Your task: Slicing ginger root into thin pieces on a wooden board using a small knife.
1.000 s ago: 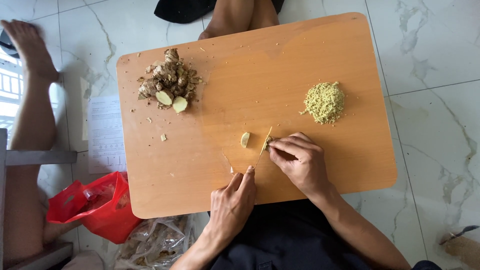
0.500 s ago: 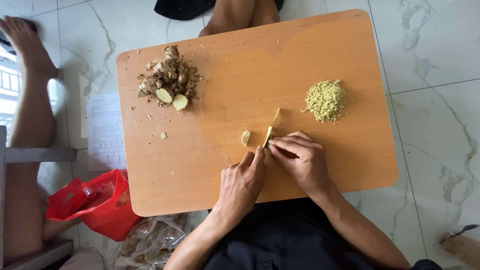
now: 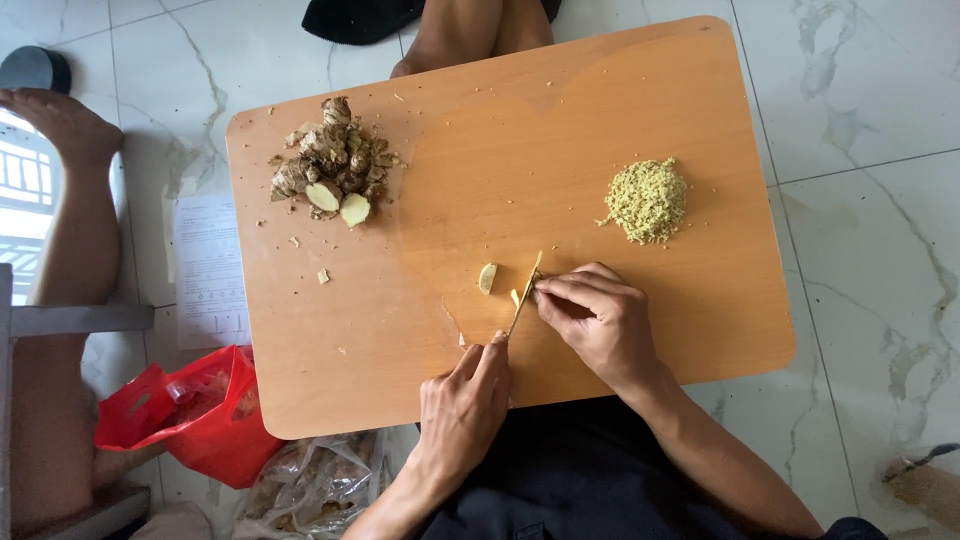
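On the wooden desk, 1 heap of minced ginger looks finished, while a pile of whole ginger roots remains uncut, so much seems left. The left hand grips the knife, whose long axis runs diagonally, tip pointing away and rightward. The right hand pinches a small ginger piece beside a slice.
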